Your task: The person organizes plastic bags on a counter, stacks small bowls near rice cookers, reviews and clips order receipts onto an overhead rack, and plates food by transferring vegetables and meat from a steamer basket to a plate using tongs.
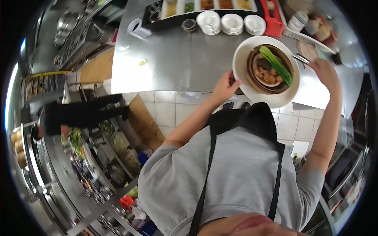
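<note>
A large white plate (pixel 241 83) carries a round brown steamer (pixel 252 80) with a dish of brown food and a long green vegetable (pixel 277 65) lying across it. My left hand (pixel 227 85) grips the plate's left rim, thumb over the edge. On the other side my right hand (pixel 325 71) is closed round the handle of a metal utensil (pixel 301 58), whose far end is at the plate's upper right rim. The plate is at the front edge of the steel counter (pixel 165 59).
Stacks of small white dishes (pixel 232 24), a red holder (pixel 273 23), a cup of dark sauce (pixel 189 25) and ingredient trays (pixel 189 6) line the back. A white basket with bottles (pixel 298 21) stands at the upper right. Another person (pixel 71 118) in dark clothes is at the left.
</note>
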`<state>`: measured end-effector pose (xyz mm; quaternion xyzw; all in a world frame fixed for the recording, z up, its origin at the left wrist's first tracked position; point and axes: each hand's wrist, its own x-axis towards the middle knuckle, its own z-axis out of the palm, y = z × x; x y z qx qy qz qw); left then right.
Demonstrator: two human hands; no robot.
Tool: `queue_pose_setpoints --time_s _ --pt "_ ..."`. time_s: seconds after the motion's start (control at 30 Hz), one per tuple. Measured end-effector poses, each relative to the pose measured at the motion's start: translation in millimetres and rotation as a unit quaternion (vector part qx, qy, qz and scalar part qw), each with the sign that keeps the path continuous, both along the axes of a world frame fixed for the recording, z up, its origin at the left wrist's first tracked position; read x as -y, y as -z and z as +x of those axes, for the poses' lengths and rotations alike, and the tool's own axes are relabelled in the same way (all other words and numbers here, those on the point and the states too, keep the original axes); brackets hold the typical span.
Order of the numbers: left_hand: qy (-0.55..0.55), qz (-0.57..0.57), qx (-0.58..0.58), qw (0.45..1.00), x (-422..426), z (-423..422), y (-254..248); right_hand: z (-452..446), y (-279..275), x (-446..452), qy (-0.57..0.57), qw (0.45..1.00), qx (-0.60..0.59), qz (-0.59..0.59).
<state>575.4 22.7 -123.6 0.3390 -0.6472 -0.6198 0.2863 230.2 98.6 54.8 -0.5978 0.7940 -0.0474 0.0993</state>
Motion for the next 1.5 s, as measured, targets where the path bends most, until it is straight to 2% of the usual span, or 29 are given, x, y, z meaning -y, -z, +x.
queue_pose_setpoints --time_s 0.07,0.1,0.13,0.17,0.2,0.23,0.27,0.3,0.33,0.37,0.4,0.47,0.53,0.63,0.73,0.8,0.93,0.97,1.0,1.07,1.1,1.13,1.17,1.23,1.37,1.43,1.47,1.5 --pt "0.041 0.154 -0.042 0.986 -4.0 -2.0 -9.9 -15.9 11.1 -24.4 0.087 0.989 0.113 -0.034" --pt "0.04 0.151 -0.044 0.987 -1.8 -1.4 -15.1 -17.3 18.7 -40.9 0.122 0.982 0.134 -0.046" --pt "0.053 0.203 -0.037 0.977 -2.2 -1.8 -20.2 -17.5 35.0 -57.0 0.163 0.973 0.152 -0.058" --pt "0.072 0.255 -0.031 0.964 -4.3 -5.2 -23.9 -22.4 68.8 -73.9 0.256 0.932 0.251 -0.054" --pt "0.089 0.253 -0.037 0.963 -2.3 -9.2 -27.1 -23.8 103.1 -92.4 0.347 0.872 0.342 -0.055" --pt "0.095 0.262 -0.028 0.96 0.3 -9.9 -28.9 9.5 115.3 -101.8 0.299 0.866 0.378 -0.134" --pt "0.105 0.273 -0.017 0.956 0.5 -10.6 -29.3 8.0 157.8 -123.9 0.136 0.941 0.262 -0.166" --pt "0.116 0.276 -0.015 0.954 1.8 -12.5 -20.5 55.0 117.5 -109.7 0.309 0.845 0.424 -0.104" --pt "0.126 0.278 -0.013 0.952 4.8 -15.8 -14.3 51.5 171.0 -130.8 0.179 0.901 0.351 -0.181" --pt "0.151 0.278 -0.015 0.949 6.2 -19.0 -19.5 68.5 156.1 -132.2 0.296 0.776 0.521 -0.197" --pt "0.141 0.289 -0.004 0.947 6.7 -17.8 -26.1 95.6 138.5 -124.6 0.389 0.604 0.663 -0.209" --pt "0.145 0.296 0.01 0.944 5.9 -22.7 -28.6 107.3 136.2 -131.1 0.32 0.58 0.713 -0.229" --pt "0.159 0.292 0.006 0.943 6.4 -27.1 -23.4 116.0 133.7 -142.0 0.311 0.582 0.709 -0.248" --pt "0.213 0.303 0.005 0.929 3.9 -45.7 -19.3 124.4 134.1 -157.3 0.316 0.553 0.722 -0.271" --pt "0.261 0.317 0.001 0.912 -3.0 -71.4 -10.0 115.1 161.2 -184.9 0.332 0.535 0.727 -0.274" --pt "0.292 0.309 -0.005 0.905 -10.1 -96.5 -10.6 107.7 158.5 -202.6 0.334 0.546 0.707 -0.301" --pt "0.425 0.289 0.085 0.854 2.0 -151.7 -25.8 87.4 165.4 -226.2 0.386 0.521 0.651 -0.396" --pt "0.422 0.216 0.097 0.875 10.2 -168.2 -35.2 78.3 165.1 -232.9 0.405 0.511 0.63 -0.423" --pt "0.416 0.142 0.106 0.892 17.4 -187.6 -45.2 69.8 164.5 -240.7 0.402 0.513 0.627 -0.425" --pt "0.301 0.012 0.017 0.953 29.1 -231.2 -40.7 53.3 165.7 -256.2 0.422 0.502 0.616 -0.437" --pt "0.245 -0.132 0.046 0.96 30.5 -249.7 -42.5 44.5 171.0 -263.7 0.429 0.499 0.613 -0.437" --pt "0.182 -0.271 0.077 0.942 23.6 -266.0 -57.4 36.1 172.5 -271.8 0.429 0.502 0.614 -0.433" --pt "0.176 -0.268 0.078 0.944 22.2 -283.3 -47.7 27.9 172.8 -278.5 0.428 0.513 0.607 -0.43" --pt "0.16 -0.523 0.024 0.837 24.2 -315.7 -28.8 8.3 170.7 -285.0 0.417 0.53 0.603 -0.427" --pt "0.13 -0.531 0.067 0.835 22.2 -329.2 -11.8 -13.1 168.3 -295.5 0.416 0.547 0.606 -0.402" --pt "0.071 -0.418 0.132 0.896 25.5 -321.6 -9.5 -19.5 166.0 -296.1 0.41 0.551 0.617 -0.384" --pt "0.059 -0.416 0.141 0.896 23.8 -308.3 -21.2 -22.3 165.5 -295.7 0.403 0.556 0.624 -0.373" --pt "0.023 -0.356 0.115 0.927 23.1 -287.7 -32.9 -24.3 165.7 -294.4 0.401 0.556 0.626 -0.372"
